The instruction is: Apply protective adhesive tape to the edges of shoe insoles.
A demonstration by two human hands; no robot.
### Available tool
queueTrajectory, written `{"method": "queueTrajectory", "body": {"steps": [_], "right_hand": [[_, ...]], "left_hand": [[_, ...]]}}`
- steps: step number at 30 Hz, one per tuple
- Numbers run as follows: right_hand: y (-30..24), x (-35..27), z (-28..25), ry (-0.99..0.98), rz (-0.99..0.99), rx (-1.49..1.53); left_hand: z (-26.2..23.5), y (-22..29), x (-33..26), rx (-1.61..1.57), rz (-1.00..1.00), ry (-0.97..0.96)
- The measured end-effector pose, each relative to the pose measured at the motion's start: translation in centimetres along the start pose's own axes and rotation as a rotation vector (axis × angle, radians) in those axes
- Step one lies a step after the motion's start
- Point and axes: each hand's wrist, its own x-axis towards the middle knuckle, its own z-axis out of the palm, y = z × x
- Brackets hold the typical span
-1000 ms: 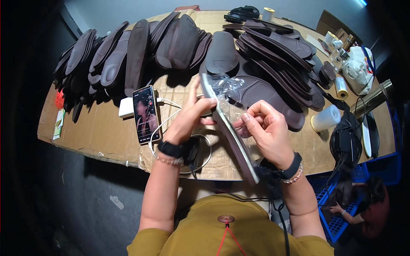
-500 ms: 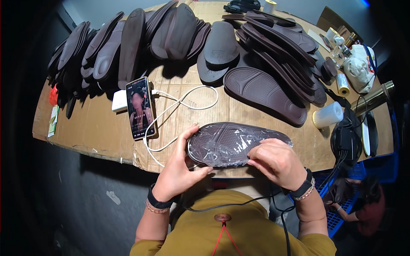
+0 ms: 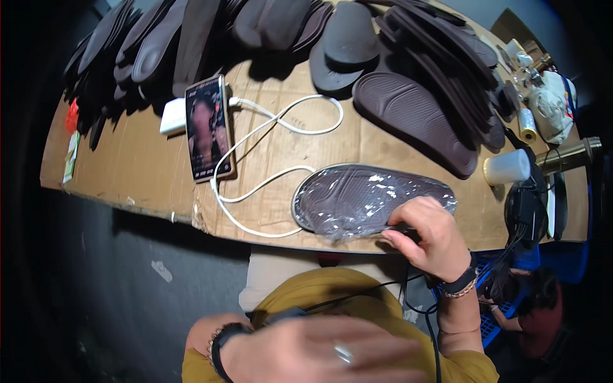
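A dark brown shoe sole (image 3: 357, 185), with clear plastic film (image 3: 348, 223) over its upper face, lies near the table's front edge. My right hand (image 3: 437, 236) is at its right end, thumb and fingers pinching the film along the near side. My left hand (image 3: 319, 348) is off the sole, low in front of my body. It carries a ring and is smeared by motion, so its fingers cannot be made out.
Several brown soles (image 3: 415, 121) are stacked across the back. A phone (image 3: 207, 131) with a white cable (image 3: 255, 127) leans by a white block (image 3: 172, 117). A film roll (image 3: 507, 167) stands right, near a brass-coloured tube (image 3: 568, 156). Another person (image 3: 539, 313) is at the lower right.
My left hand has let go of the sole's left end and swung down towards my body. My right hand stays on the film. The view has shifted, with the table sitting higher.
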Motion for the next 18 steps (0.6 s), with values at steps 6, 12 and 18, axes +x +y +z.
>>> {"method": "queueTrajectory", "body": {"steps": [6, 12, 18], "right_hand": [[-0.1, 0.6, 0.6, 0.010, 0.029, -0.040], [0.0, 0.5, 0.9, 0.115, 0.137, -0.082], [-0.1, 0.9, 0.6, 0.059, 0.101, -0.118]], "left_hand": [[1.4, 2.1, 1.6, 0.212, 0.301, 0.309], [-0.6, 2.1, -1.3, 0.325, 0.212, 0.402], [1.4, 2.6, 0.1, 0.285, 0.077, 0.685]]}}
